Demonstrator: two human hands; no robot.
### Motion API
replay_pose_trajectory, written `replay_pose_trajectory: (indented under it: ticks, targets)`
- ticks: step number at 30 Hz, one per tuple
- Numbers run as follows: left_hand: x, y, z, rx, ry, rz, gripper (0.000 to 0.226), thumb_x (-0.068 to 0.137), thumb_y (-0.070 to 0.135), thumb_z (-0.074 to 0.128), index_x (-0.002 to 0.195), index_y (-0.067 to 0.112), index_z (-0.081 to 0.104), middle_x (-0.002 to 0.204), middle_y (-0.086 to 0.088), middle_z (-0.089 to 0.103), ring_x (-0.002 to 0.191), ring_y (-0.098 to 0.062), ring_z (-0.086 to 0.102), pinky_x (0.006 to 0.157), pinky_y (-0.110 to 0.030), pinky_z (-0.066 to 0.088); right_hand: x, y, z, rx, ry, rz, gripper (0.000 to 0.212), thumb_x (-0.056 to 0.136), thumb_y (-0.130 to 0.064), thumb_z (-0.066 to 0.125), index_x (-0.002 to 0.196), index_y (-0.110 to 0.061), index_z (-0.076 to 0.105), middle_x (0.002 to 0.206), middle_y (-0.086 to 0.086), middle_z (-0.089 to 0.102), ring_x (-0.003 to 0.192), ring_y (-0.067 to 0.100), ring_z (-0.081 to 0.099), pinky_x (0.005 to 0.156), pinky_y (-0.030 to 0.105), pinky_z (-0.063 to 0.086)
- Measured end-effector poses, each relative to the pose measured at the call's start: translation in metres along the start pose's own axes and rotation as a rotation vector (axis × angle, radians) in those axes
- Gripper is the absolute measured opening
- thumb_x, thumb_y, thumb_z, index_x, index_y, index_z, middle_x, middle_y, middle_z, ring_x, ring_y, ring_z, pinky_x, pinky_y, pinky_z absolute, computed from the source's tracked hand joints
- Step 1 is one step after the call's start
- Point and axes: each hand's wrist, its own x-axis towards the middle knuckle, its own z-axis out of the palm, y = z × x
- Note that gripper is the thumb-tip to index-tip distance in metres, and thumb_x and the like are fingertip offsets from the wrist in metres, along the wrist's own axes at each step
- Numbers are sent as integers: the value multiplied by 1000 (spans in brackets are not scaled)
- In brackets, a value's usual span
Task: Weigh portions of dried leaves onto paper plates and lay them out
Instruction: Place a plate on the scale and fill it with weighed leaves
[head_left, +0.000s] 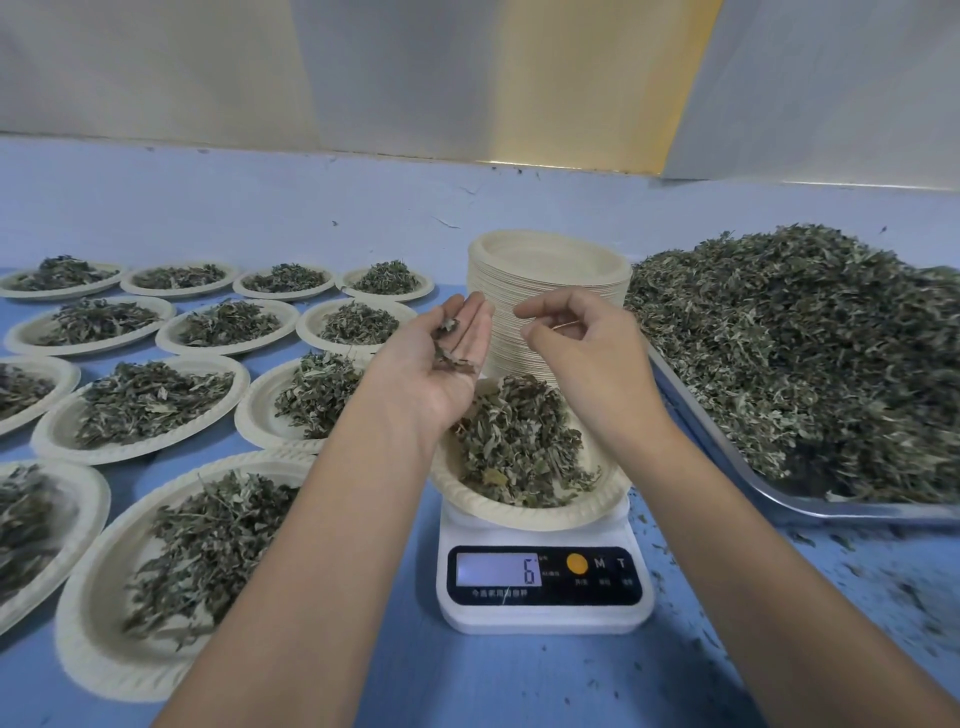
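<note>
Covering the frame, the blue table (519, 675) carries everything; at 3 o'clock a metal tray (779, 501) holds a big heap of dried leaves (810, 353); at 9 o'clock the filled plates (130, 453) lie in rows, each with a leaf portion; at 12 o'clock a stack of empty plates (545, 291) stands behind the hands; toward 6 o'clock a white scale (543, 618) shows 6 on its display; the plate on the scale (519, 515) bears a leaf pile; the left hand (441, 374) hovers over that plate's 10 o'clock rim, palm up, fingers straight and together, a few leaf bits (453, 356) lying on it; the right hand (587, 358) hovers at 1 o'clock, fingers curled, thumb and forefinger pinching a thin stalk (566, 326); the hands are near but apart; leaf crumbs (852, 582) are scattered at 4 o'clock.
</note>
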Motion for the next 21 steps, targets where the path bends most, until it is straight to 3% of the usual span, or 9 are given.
replay_pose_trajectory:
  ticks: [5, 8, 10, 14, 18, 21]
  targets:
    - [1, -7, 4, 107, -23, 18, 29, 101, 11, 37, 81, 0, 54, 95, -14, 68, 106, -24, 62, 88, -29, 50, -3, -5, 3, 52, -45, -37, 18, 80, -9, 68, 85, -26, 68, 75, -18, 65, 64, -3, 52, 67, 16, 46]
    - [2, -11, 5, 166, -40, 37, 26, 101, 9, 37, 86, 2, 57, 73, -10, 64, 75, -17, 64, 85, -29, 51, -6, -8, 5, 81, -120, -69, 19, 80, -14, 73, 88, -30, 67, 87, -14, 68, 72, -2, 55, 71, 16, 48]
    - [1, -15, 7, 198, -61, 41, 24, 101, 9, 37, 91, 4, 59, 67, -8, 59, 62, -15, 58, 74, -26, 51, -7, -8, 8, 79, -151, -47, 22, 78, -14, 76, 94, -27, 68, 89, -10, 69, 73, 2, 57, 74, 19, 50]
    - [-3, -21, 10, 230, -113, 32, 27, 101, 8, 34, 87, 2, 56, 79, -14, 57, 67, -24, 58, 52, -30, 56, -7, -6, 10, 23, -117, -30, 23, 78, -12, 75, 98, -18, 69, 81, -13, 67, 68, -1, 57, 72, 13, 48]
    - [-7, -23, 12, 229, -139, 13, 28, 100, 5, 33, 88, -1, 57, 79, -17, 58, 68, -27, 60, 50, -32, 56, -8, -4, 9, -4, -77, -40, 13, 79, -9, 74, 82, -21, 68, 72, -13, 66, 63, -6, 57, 66, 10, 47]
    - [-7, -23, 12, 254, -131, 11, 28, 100, 7, 33, 86, 0, 57, 78, -15, 58, 72, -25, 58, 61, -31, 56, -7, -5, 9, -27, -74, -47, 15, 80, -9, 69, 77, -24, 69, 68, -15, 66, 63, -6, 59, 63, 8, 45]
